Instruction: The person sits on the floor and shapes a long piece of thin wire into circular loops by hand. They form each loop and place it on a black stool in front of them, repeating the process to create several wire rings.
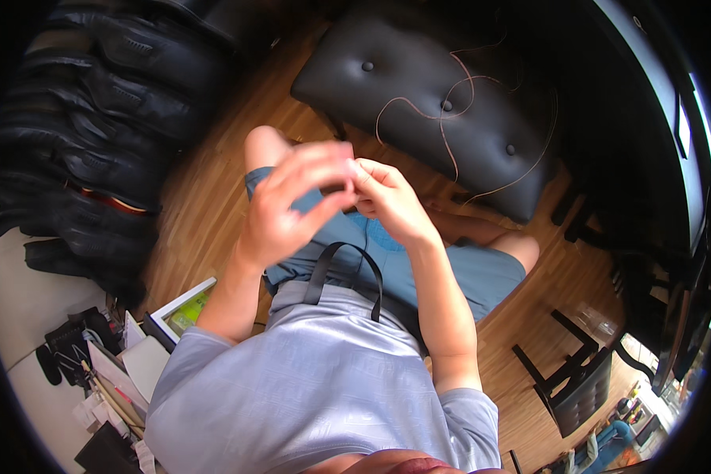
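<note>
My left hand [280,207] is raised over my lap, with its fingers curved toward the other hand. Motion blurs its fingertips, so I cannot tell whether they pinch anything. Right beside them, my right hand [389,197] is closed in a pinch, thumb against bent fingers. Whatever lies in that pinch is too small or hidden to name. Below the hands, a bright blue patch [381,234] shows on my lap between the blue-grey shorts [470,276]. A black strap [321,272] loops up at my waist.
Ahead stands a black tufted bench [355,99] with a thin brownish cord [409,100] strewn across it. Black leather seating [107,103] fills the left. Clutter, including a white-framed tray [183,310], sits at lower left. A small black stool [581,391] lies tipped at right on the wood floor [183,237].
</note>
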Demonstrator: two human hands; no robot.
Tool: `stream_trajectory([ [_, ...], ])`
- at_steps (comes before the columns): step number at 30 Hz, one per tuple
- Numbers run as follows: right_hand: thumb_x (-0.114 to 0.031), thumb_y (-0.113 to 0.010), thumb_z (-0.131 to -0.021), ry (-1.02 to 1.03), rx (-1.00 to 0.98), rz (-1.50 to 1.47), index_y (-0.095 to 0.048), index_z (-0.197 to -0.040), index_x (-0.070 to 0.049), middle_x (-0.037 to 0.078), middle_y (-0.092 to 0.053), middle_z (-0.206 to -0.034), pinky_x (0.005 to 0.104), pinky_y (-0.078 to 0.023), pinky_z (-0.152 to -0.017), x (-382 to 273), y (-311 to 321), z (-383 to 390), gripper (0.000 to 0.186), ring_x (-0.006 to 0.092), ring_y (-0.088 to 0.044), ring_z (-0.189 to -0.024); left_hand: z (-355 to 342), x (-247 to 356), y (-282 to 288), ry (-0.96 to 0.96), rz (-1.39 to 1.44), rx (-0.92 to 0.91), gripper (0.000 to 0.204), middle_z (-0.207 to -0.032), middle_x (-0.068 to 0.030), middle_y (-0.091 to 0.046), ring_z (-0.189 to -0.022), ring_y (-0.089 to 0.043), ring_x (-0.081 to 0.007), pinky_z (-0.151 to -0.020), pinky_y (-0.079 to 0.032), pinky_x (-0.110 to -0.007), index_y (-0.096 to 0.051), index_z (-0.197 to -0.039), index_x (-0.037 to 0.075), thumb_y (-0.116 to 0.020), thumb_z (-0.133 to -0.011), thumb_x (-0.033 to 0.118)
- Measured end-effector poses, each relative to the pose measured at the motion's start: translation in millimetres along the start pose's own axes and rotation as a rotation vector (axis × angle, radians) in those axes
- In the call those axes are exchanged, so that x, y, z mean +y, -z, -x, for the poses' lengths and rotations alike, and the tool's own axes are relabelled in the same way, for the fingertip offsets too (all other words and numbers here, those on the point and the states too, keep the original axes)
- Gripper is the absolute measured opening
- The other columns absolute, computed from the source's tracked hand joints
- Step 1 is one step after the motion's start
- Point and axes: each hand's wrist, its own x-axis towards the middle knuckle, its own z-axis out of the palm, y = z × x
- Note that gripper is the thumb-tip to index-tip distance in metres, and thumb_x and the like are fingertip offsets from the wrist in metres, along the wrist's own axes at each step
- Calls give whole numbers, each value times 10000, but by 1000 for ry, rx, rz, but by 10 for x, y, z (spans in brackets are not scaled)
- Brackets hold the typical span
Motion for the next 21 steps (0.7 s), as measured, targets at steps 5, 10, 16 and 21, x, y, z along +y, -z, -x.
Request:
stream_trajectory([
  [5, -391, -444, -1079, -52, -215, -507, -444, -729, -139, -78, -286, -598, 234, -167, -438, 66, 143, 162, 432, 42, -197, -506, 141, -230, -12, 493, 336, -187, 201, -757, -50, -685, -625, -619, -103, -581, -493, -252, -720, -1105, 11, -661, -977, 154],
  [10, -360, -327, -1108, 56, -403, -757, -474, -829, -105, -71, -261, -610, 233, -191, -437, 115, 256, 289, 406, 57, -181, -506, 212, -236, 25, 660, 836, -222, 233, -648, 62, -532, -528, -421, -6, -474, -339, -179, -710, -1140, 7, -608, -1024, 181],
  [16, -419, -328, -1104, 265, -474, -862, -491, -851, -99, -48, -336, -671, 223, -230, -445, 43, 176, 354, 439, 66, -227, -530, 127, -183, -338, 522, 390, 55, 197, -874, -13, -720, -744, -614, -83, -645, -494, -262, -732, -1131, 22, -654, -987, 131],
  [21, -383, -371, -1100, 529, 134, -733, -554, -931, -58, 48, -577, -798, 220, -433, -480, -180, 18, 383, 409, 90, -507, -577, 145, -12, -384, 287, -4, -221, 246, -806, -124, -694, -645, -627, -203, -601, -487, -308, -737, -1148, 71, -694, -906, 60],
])
